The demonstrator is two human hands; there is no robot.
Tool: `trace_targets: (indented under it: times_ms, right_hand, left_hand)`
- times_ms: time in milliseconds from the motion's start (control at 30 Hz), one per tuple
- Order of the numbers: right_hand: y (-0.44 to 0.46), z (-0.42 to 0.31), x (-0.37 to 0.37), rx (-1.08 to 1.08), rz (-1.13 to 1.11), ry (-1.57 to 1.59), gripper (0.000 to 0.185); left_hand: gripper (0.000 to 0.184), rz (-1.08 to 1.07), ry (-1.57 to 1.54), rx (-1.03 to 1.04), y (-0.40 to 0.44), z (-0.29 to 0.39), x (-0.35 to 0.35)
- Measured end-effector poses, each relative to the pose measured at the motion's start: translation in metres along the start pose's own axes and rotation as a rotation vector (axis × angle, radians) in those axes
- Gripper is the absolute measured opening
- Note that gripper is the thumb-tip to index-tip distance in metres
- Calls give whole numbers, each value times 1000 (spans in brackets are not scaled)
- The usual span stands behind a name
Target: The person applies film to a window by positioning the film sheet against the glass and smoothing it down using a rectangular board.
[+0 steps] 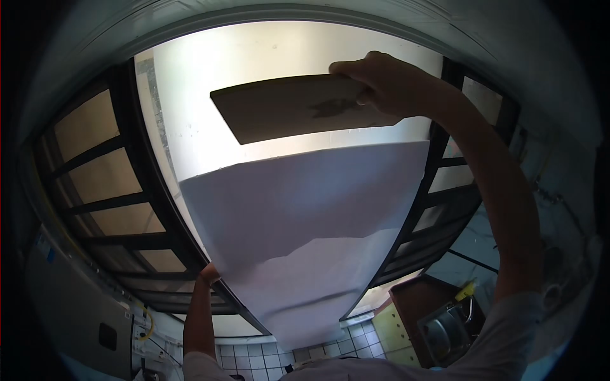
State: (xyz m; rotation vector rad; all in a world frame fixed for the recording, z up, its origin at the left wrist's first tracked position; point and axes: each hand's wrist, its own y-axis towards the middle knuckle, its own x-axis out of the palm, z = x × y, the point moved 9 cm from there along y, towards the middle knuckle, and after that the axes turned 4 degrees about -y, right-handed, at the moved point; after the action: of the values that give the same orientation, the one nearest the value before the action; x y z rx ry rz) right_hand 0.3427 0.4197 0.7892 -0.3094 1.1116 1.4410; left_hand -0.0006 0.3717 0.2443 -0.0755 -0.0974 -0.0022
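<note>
My right hand [387, 82] is raised high and grips the right end of a flat rectangular panel [286, 111], thumb and fingers on either side of its edge. Backlit, the panel looks dark, with an irregular darker patch near my hand. Below it, a large whitish sheet [305, 209] stretches across the opening and down toward the floor, with a shadow over its upper part. Low on the left, my left hand [210, 273] is at the sheet's left edge, beside the dark door frame. Its fingers are mostly hidden, so their grip does not show.
Dark-framed glazed panels [136, 184] flank the bright opening on the left and right. A counter with a metal sink [438, 336] stands at lower right, a yellow item [466, 291] beside it. A grey appliance [76, 311] is at lower left. White floor tiles [254, 359] lie below.
</note>
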Motion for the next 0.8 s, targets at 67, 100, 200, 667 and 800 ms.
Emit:
trace_targets:
  times_ms: [67,100,200,667,800]
  right_hand:
    - [2,-2,-17,-106,215,-9,48]
    - [2,6,-28,-63,247,-14,49]
    - [20,8,-38,-64,242,65,55]
    - [41,-36,-9,71,46,21,62]
    - [46,-59,13,40,-134,48,64]
  left_hand:
    - [52,7,-11,8,-2,1,3]
    - [52,9,-19,14,-3,3,5]
    - [54,74,-25,38,-10,18,13]
    - [48,203,-123,202,-23,42,13]
    - [48,215,-162,128,-28,43,17]
